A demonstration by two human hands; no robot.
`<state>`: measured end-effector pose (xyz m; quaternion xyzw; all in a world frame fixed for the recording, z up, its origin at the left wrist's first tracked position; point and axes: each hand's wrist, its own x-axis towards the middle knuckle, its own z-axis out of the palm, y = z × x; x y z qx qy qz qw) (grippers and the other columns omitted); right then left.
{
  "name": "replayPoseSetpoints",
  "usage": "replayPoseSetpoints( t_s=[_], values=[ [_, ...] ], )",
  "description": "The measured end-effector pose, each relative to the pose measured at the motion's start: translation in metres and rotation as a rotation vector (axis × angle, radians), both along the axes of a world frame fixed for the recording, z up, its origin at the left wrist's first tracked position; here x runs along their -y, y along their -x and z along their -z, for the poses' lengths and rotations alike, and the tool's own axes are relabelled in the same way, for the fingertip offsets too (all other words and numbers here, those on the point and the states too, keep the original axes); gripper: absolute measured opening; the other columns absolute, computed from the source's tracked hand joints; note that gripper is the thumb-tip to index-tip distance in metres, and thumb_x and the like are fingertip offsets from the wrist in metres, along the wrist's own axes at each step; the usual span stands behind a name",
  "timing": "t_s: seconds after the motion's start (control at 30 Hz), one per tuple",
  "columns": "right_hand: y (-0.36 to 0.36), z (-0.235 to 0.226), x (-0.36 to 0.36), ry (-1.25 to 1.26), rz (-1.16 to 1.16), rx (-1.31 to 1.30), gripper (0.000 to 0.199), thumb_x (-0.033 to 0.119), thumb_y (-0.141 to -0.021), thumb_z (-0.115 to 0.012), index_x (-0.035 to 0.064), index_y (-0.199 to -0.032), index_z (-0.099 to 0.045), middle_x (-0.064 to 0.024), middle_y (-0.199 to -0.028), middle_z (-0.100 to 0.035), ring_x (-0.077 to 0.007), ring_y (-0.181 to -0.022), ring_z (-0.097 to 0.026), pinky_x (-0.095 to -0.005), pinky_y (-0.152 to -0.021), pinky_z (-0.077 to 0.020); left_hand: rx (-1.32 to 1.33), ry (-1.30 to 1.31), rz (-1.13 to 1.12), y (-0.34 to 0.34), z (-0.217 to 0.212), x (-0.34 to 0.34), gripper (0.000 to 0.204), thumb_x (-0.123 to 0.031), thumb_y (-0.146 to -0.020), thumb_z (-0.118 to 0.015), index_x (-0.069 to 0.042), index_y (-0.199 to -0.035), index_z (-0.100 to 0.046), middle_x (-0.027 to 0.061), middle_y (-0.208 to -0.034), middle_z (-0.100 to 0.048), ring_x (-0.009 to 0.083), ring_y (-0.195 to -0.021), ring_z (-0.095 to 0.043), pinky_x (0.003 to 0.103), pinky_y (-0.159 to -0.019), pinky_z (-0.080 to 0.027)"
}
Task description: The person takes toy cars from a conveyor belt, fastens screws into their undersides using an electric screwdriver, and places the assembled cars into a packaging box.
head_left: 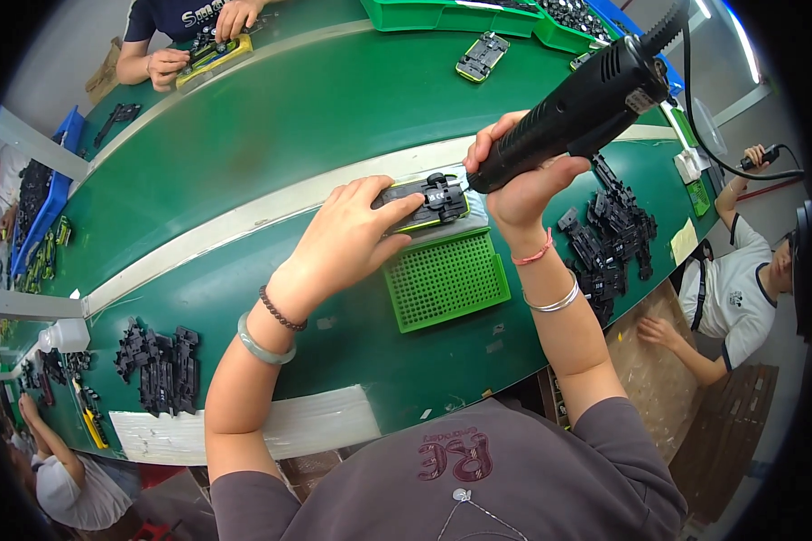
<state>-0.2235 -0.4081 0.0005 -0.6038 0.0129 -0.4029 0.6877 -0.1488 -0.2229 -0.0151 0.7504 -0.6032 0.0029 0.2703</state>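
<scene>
Screwdriving was the step in hand, judging by how things lay. The right hand point(523, 185) had its fingers wrapped tight around a black electric screwdriver point(577, 104), tilted so its tip met the underside of a small toy car chassis point(429, 200). The left hand point(347, 239) lay over the chassis from the near side, fingers closed down on it, pinning it flat on the pale strip point(244, 212) running along the green tabletop point(271, 126). The chassis sat just beyond a green perforated tray point(444, 279), touching or nearly touching its far edge.

A heap of black plastic parts point(609, 239) lay to the right of the right forearm, another black heap point(162, 370) to the left near the tabletop's edge. A second chassis point(483, 56) rested farther off, near green bins point(451, 13).

The next move would seem to call for a steady downward press with the tip kept square in the screw head, while the left hand stopped the chassis from twisting.
</scene>
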Motion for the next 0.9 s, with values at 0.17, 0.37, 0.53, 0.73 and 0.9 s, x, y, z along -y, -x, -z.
replayPoseSetpoints(
  t_s=[0.17, 0.37, 0.53, 0.73, 0.9],
  values=[
    [-0.006, 0.004, -0.001, 0.061, -0.015, -0.041, 0.089, 0.089, -0.06, -0.026, 0.0043, -0.079, -0.045, -0.0066, -0.056, -0.047, -0.017, -0.047, -0.049, -0.0272, -0.045, -0.0418, 0.092, -0.015, -0.032, 0.003, 0.0, -0.001, 0.045, -0.014, -0.072, -0.067, -0.014, -0.116, -0.055, 0.0142, -0.112, -0.05, 0.0317, -0.1, -0.051, 0.039, -0.087, -0.041],
    [-0.009, 0.005, -0.006, 0.122, -0.011, -0.093, 0.087, 0.088, -0.061, -0.025, 0.0047, -0.074, -0.045, -0.0043, -0.054, -0.043, -0.0166, -0.044, -0.047, -0.0264, -0.041, -0.039, 0.06, 0.002, -0.012, -0.001, 0.003, -0.001, 0.044, -0.013, -0.073, -0.067, -0.014, -0.115, -0.055, 0.0129, -0.109, -0.05, 0.031, -0.098, -0.051, 0.039, -0.085, -0.042],
    [-0.01, 0.004, -0.003, 0.095, -0.024, -0.126, 0.089, 0.09, -0.059, -0.023, 0.0046, -0.073, -0.046, -0.0059, -0.051, -0.044, -0.0167, -0.043, -0.047, -0.0263, -0.042, -0.0396, 0.056, 0.042, -0.023, 0.0, 0.007, 0.0, 0.041, -0.014, -0.07, -0.067, -0.015, -0.111, -0.058, 0.0132, -0.107, -0.052, 0.0302, -0.098, -0.051, 0.039, -0.083, -0.042],
    [-0.008, 0.006, -0.002, 0.134, -0.023, -0.137, 0.091, 0.09, -0.06, -0.022, 0.0039, -0.074, -0.047, -0.0071, -0.052, -0.047, -0.0174, -0.044, -0.048, -0.026, -0.042, -0.0405, 0.059, 0.019, -0.019, 0.001, 0.005, -0.001, 0.042, -0.013, -0.073, -0.066, -0.014, -0.114, -0.056, 0.0136, -0.11, -0.05, 0.0313, -0.099, -0.051, 0.039, -0.085, -0.042],
    [0.017, -0.006, -0.014, -0.041, -0.144, 0.255, 0.104, 0.095, -0.049, -0.016, 0.0028, -0.084, -0.048, -0.0084, -0.059, -0.05, -0.0203, -0.051, -0.051, -0.0327, -0.051, -0.0455, 0.072, 0.024, -0.018, -0.001, 0.008, 0.0, 0.042, -0.013, -0.073, -0.066, -0.016, -0.115, -0.056, 0.0139, -0.111, -0.051, 0.0317, -0.1, -0.051, 0.039, -0.086, -0.042]
  ],
)
